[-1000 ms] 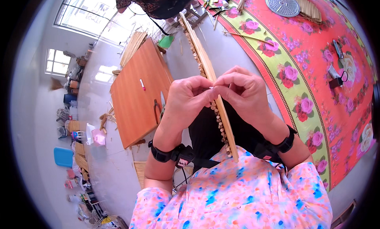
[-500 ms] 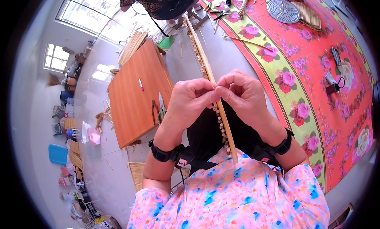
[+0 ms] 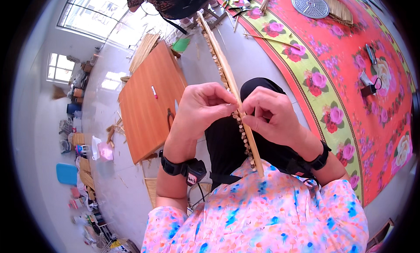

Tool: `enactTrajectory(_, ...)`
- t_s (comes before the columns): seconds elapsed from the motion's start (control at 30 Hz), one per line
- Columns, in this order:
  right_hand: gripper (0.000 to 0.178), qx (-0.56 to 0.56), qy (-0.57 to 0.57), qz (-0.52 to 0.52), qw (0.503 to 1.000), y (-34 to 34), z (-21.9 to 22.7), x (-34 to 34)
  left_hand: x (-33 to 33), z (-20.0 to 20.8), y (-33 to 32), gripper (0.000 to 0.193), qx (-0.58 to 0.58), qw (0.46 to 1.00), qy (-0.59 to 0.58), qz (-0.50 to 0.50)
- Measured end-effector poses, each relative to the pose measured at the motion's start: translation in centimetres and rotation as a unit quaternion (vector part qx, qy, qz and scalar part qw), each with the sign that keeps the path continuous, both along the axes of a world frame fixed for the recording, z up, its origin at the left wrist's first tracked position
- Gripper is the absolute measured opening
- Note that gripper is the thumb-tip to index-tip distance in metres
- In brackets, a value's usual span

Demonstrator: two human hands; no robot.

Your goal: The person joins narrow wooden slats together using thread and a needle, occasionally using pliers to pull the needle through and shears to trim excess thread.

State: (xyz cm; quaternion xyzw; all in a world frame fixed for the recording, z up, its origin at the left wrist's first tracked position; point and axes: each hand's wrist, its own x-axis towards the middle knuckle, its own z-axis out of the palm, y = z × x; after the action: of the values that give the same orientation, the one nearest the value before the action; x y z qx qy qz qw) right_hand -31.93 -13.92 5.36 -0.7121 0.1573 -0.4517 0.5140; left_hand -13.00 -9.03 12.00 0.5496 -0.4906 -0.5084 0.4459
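A long pale wooden strip slants from my chest toward the far end, and a row of small round pieces hangs along its left edge. My left hand is closed in a pinch at the strip's left side, with a tiny pale bit showing at its fingertips. Across the strip, my right hand has curled fingers, thumb and forefinger close to the wood. What either hand grips is too small to make out. Both wrists wear black bands.
On my left a low wooden table bears a red-and-white marker and dark-handled pliers. A flowered red cloth covers the right side, with a round perforated metal disc. A person in dark clothes is at the far end.
My hands have drawn apart from their meeting point, the left going left and the right shifting right and nearer. My knee now shows behind the right hand. The scissors are now mostly hidden.
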Motion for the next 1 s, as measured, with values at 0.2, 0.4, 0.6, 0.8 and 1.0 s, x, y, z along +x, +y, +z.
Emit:
enactTrajectory(0.2,0.013,0.180,-0.015,-0.051,0.982,-0.5,-1.4,1.6,-0.6,0.9,-0.2,0.010,-0.165,0.927,-0.335,-0.018)
enactTrajectory(0.4,0.016,0.222,-0.051,0.006,0.974,-0.8,-1.6,2.6,-0.9,-1.2,-1.7,0.017,-0.441,0.787,-0.429,-0.045)
enactTrajectory(0.6,0.014,0.221,-0.053,0.026,0.973,-1.0,-2.2,2.7,-0.6,-2.2,-0.9,0.019,-0.463,0.779,-0.423,0.010)
enactTrajectory(0.8,0.009,0.124,-0.007,-0.026,0.992,-1.1,-0.9,2.4,-1.0,-2.5,-0.4,0.023,-0.457,0.777,-0.431,0.043)
enactTrajectory(1.0,0.009,0.135,0.020,-0.028,0.990,-1.2,0.1,1.5,-0.8,-2.8,-0.1,0.021,-0.453,0.779,-0.430,0.058)
